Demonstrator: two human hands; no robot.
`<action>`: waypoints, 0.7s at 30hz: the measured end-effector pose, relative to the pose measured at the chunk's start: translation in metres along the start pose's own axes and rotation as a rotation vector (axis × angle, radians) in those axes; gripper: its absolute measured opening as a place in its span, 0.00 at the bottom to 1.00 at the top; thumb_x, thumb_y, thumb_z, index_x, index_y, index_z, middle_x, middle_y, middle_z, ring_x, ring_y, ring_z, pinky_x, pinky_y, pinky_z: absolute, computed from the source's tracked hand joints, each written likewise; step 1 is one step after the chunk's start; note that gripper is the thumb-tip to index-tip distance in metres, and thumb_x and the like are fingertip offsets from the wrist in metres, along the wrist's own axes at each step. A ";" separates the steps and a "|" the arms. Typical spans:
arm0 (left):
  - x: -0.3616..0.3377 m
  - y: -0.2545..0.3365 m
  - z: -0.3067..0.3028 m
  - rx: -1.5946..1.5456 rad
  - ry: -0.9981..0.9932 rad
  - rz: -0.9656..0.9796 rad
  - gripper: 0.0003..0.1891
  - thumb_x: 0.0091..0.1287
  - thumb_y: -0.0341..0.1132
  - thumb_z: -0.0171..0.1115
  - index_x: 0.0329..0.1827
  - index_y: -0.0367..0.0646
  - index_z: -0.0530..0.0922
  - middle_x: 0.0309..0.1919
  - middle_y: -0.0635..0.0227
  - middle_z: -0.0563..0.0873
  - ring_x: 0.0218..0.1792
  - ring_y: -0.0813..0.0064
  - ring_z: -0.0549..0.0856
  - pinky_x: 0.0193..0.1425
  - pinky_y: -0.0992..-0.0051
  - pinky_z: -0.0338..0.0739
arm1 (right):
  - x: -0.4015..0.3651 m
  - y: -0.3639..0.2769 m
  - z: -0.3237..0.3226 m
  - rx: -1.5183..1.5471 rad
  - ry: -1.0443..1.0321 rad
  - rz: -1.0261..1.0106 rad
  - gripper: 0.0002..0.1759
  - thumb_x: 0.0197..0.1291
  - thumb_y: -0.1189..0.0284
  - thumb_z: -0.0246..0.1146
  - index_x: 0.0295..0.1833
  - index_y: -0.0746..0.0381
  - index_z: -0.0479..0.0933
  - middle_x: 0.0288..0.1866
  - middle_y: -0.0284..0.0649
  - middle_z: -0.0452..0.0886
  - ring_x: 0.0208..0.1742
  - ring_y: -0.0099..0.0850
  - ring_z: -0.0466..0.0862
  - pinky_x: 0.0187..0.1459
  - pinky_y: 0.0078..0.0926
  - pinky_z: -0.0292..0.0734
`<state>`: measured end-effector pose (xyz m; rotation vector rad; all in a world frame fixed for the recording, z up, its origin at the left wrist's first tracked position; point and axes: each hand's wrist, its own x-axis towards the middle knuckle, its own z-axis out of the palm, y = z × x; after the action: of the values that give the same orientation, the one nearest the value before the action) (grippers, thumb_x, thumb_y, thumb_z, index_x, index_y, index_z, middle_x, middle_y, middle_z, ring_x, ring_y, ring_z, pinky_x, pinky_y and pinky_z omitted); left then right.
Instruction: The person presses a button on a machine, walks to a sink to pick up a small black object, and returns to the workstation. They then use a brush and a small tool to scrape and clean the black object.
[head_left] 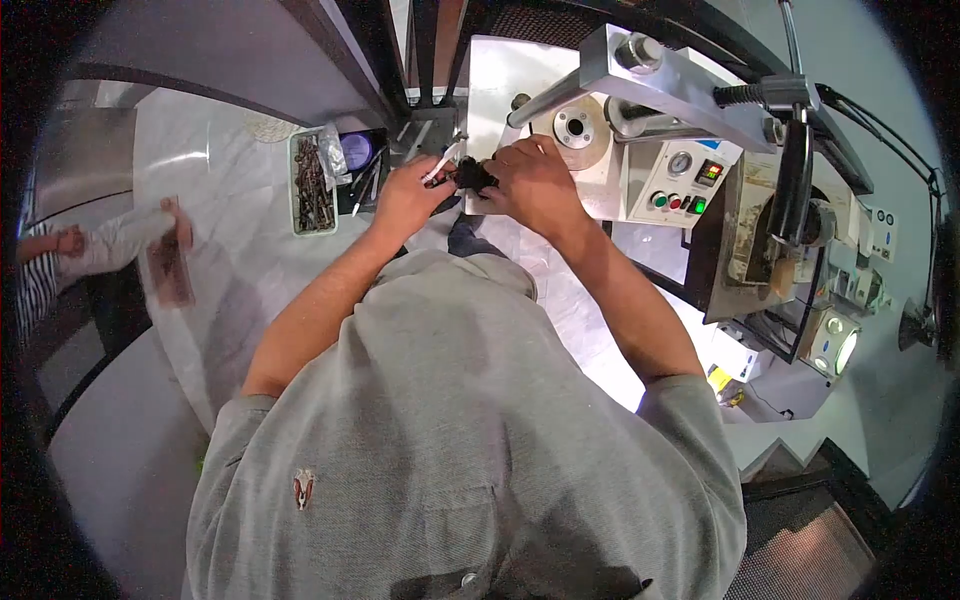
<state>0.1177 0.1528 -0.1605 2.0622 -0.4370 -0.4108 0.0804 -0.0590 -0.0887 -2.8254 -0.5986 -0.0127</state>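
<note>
My left hand (pixel 408 197) is closed, with a slender white stick-like tool (pixel 443 163) between its thumb and fingers. Beside its fingertips is a small black object (pixel 468 174) of uneven outline, whose kind I cannot make out. My right hand (pixel 537 185) grips that black object from the other side, fingers bent over it. Both hands are close together at the near left edge of a white machine top. A round metal disc (pixel 575 127) with a centre hole lies just beyond my right hand.
A metal arm (pixel 680 90) reaches over the machine top. Its control panel (pixel 683 180) has buttons and a red display. At left stand a pale tray (pixel 297 215) of dark brown pieces and a purple round item (pixel 356 150). Another person's arm (pixel 68 241) shows at far left.
</note>
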 end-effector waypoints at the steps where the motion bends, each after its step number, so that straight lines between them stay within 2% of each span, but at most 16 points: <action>1: 0.000 0.001 0.000 -0.005 0.003 -0.009 0.16 0.58 0.36 0.71 0.47 0.40 0.83 0.36 0.60 0.86 0.37 0.66 0.86 0.45 0.70 0.79 | 0.001 -0.001 0.001 -0.004 0.000 0.000 0.14 0.49 0.59 0.69 0.37 0.56 0.82 0.36 0.36 0.82 0.47 0.34 0.81 0.60 0.38 0.66; 4: 0.000 0.002 0.000 -0.006 0.012 -0.031 0.16 0.58 0.36 0.71 0.47 0.40 0.83 0.35 0.61 0.86 0.36 0.68 0.86 0.44 0.71 0.79 | 0.004 -0.005 0.005 -0.056 -0.011 0.019 0.13 0.50 0.60 0.69 0.37 0.57 0.82 0.37 0.37 0.83 0.47 0.34 0.81 0.62 0.38 0.65; 6: 0.000 0.004 -0.001 -0.001 0.020 -0.045 0.16 0.58 0.36 0.71 0.47 0.40 0.83 0.34 0.62 0.86 0.35 0.69 0.85 0.43 0.71 0.79 | 0.004 -0.008 0.006 -0.090 -0.040 0.070 0.14 0.49 0.64 0.71 0.41 0.57 0.82 0.37 0.38 0.83 0.46 0.35 0.82 0.61 0.36 0.68; 8: -0.001 0.009 -0.003 -0.065 0.024 -0.138 0.17 0.58 0.36 0.71 0.50 0.42 0.83 0.31 0.66 0.85 0.30 0.75 0.82 0.38 0.75 0.76 | 0.001 -0.010 0.012 -0.093 -0.010 0.095 0.14 0.49 0.64 0.71 0.41 0.58 0.82 0.37 0.39 0.83 0.46 0.36 0.82 0.64 0.37 0.67; 14: -0.010 0.021 -0.024 -0.109 0.024 -0.132 0.19 0.59 0.36 0.73 0.53 0.46 0.82 0.27 0.73 0.80 0.25 0.83 0.72 0.31 0.79 0.70 | 0.000 -0.008 0.016 -0.052 -0.004 0.199 0.16 0.50 0.66 0.70 0.44 0.59 0.81 0.38 0.40 0.83 0.46 0.38 0.82 0.71 0.41 0.60; 17: -0.011 0.014 -0.022 -0.107 0.036 -0.109 0.19 0.58 0.36 0.73 0.52 0.46 0.81 0.29 0.69 0.83 0.26 0.78 0.76 0.33 0.74 0.74 | 0.001 -0.011 0.008 -0.089 0.026 0.183 0.18 0.50 0.65 0.71 0.47 0.58 0.81 0.43 0.39 0.82 0.51 0.37 0.80 0.74 0.44 0.55; 21: -0.009 0.016 -0.020 -0.028 0.036 -0.088 0.19 0.58 0.36 0.73 0.52 0.46 0.81 0.29 0.68 0.83 0.26 0.76 0.77 0.33 0.73 0.74 | 0.001 -0.009 0.007 -0.105 0.076 0.180 0.20 0.51 0.64 0.70 0.50 0.59 0.80 0.51 0.38 0.78 0.58 0.37 0.75 0.76 0.52 0.48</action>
<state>0.1167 0.1643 -0.1356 2.0637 -0.3183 -0.4296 0.0774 -0.0488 -0.0936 -2.9544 -0.3351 -0.1214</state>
